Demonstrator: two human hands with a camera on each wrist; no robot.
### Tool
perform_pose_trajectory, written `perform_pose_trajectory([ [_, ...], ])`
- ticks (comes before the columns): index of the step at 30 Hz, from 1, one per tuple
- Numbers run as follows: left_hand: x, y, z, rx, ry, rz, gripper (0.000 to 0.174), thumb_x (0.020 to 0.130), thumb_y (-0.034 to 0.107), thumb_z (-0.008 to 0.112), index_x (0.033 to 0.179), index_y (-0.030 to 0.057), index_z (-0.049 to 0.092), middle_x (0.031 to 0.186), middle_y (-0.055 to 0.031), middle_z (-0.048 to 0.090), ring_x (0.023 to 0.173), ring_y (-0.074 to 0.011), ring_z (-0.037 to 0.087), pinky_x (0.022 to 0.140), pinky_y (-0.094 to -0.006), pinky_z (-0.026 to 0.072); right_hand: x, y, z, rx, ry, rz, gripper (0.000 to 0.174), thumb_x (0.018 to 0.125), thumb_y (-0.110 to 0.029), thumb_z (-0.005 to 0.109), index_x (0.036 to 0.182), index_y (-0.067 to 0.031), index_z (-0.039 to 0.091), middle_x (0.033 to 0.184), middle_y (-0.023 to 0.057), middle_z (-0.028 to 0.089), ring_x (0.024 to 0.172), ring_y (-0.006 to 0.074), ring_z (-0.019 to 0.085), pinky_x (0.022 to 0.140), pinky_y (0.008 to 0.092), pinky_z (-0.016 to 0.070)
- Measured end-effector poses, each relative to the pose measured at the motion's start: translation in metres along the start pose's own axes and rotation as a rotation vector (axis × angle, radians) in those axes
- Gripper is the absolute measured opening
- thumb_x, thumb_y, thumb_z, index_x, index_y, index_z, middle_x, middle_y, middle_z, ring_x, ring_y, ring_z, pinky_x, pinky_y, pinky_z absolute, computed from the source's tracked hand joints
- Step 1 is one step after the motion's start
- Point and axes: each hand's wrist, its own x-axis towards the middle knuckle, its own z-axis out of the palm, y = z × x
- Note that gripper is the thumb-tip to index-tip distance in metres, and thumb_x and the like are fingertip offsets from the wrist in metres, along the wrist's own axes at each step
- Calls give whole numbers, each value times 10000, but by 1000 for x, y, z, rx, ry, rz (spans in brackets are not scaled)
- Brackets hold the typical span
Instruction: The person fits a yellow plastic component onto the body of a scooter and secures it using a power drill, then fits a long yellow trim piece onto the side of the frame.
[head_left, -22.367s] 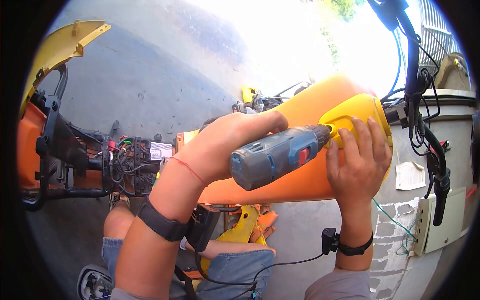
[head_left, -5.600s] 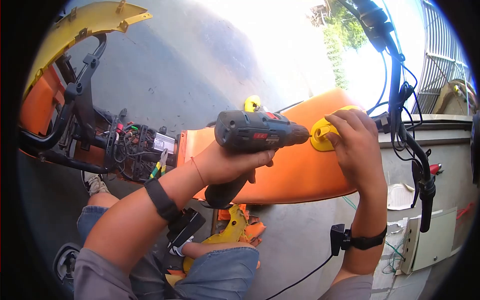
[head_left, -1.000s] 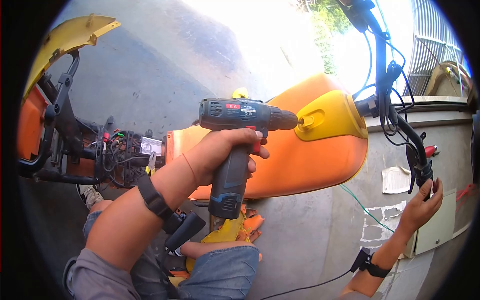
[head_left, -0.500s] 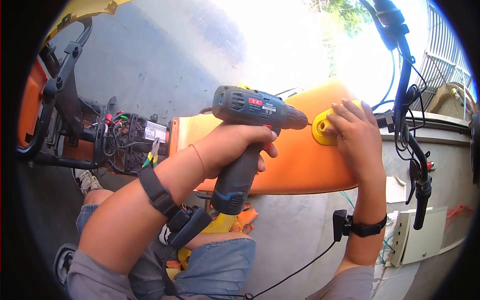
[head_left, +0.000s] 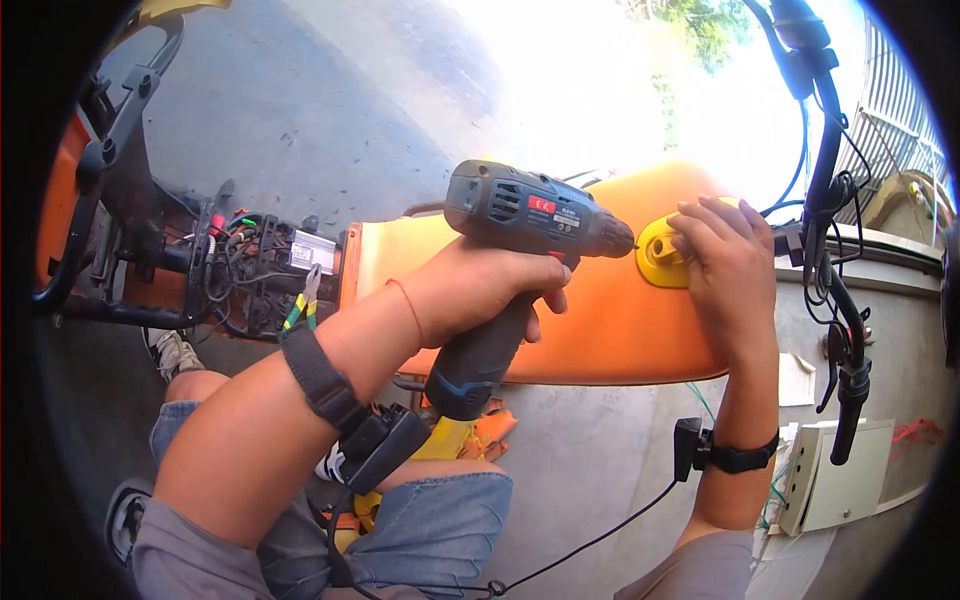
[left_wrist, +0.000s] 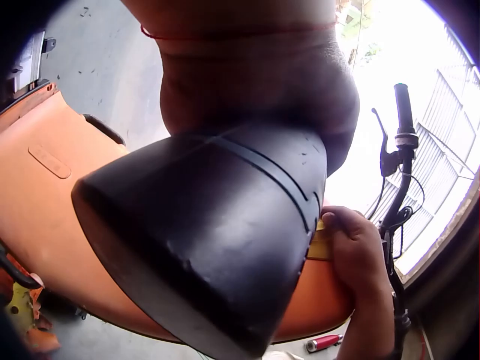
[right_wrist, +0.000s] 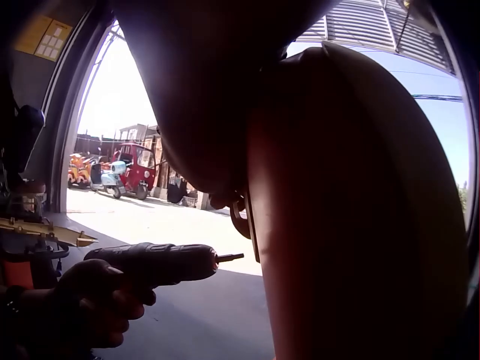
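Observation:
A cordless drill (head_left: 540,210) is gripped in my left hand (head_left: 490,285), fingers wrapped round its handle; its battery base (left_wrist: 202,225) fills the left wrist view. The drill's bit (right_wrist: 231,257) points towards a round raised socket (head_left: 662,250) in the yellow cover (head_left: 660,276), with a short gap between. That cover lies on a long orange body panel (head_left: 600,345). My right hand (head_left: 732,275) rests over the cover, fingers laid across it beside the socket and hiding much of it. In the right wrist view the hand is mostly dark.
Handlebars (head_left: 830,200) with loose cables stand to the right. At left is the bare frame (head_left: 130,120) with wiring (head_left: 240,260) and pliers (head_left: 305,300). Broken yellow and orange panels (head_left: 470,440) lie on the floor below. A metal box (head_left: 840,470) is at lower right.
From beside the handlebar grip a second ago, my right hand has come back onto the yellow cover. The drill stays in my left hand, its bit now slightly off the socket.

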Motion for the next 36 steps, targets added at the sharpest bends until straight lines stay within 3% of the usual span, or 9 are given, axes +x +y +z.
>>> perform_pose_trajectory([
  [5,3,-4,2,-23,-41,124,235,854,174,656,1019,15,602,854,-107,672,596,-173,661,552,-303,558,2,-3,-5,27,-44,-50,164,871,-162,655,1002,-103,734,1124,44,710,1189,235,586,1137,452,313],
  [16,10,-2,-3,102,-108,117,271,857,192,662,1069,26,626,850,-87,677,607,-159,664,567,-306,567,3,-10,-1,-76,-100,45,171,875,-141,656,1008,-95,753,1187,61,704,1245,276,559,1148,521,277],
  [24,12,1,-3,216,-111,92,288,879,217,679,1102,37,643,880,-73,681,651,-148,672,589,-305,569,4,-7,-1,4,-105,43,192,860,-113,659,1022,-83,757,1180,76,713,1238,284,566,1136,485,305],
  [26,14,-3,-4,251,-127,252,280,882,213,669,1099,39,642,889,-67,678,675,-142,669,606,-307,568,4,-7,-1,-1,-107,41,195,858,-107,657,1023,-81,757,1181,75,713,1237,284,567,1134,478,309],
  [29,13,-2,-5,282,-145,335,275,885,204,658,1110,47,642,893,-58,675,687,-138,666,616,-302,565,4,-9,-2,1,-103,50,193,853,-96,658,1019,-80,756,1175,75,714,1234,283,568,1136,477,307],
  [36,18,-1,-8,320,-117,361,280,881,186,656,1123,46,645,882,-58,675,686,-135,664,598,-298,563,5,-10,-3,-7,-110,62,185,852,-82,654,1010,-80,750,1179,65,710,1237,277,564,1140,475,306],
])
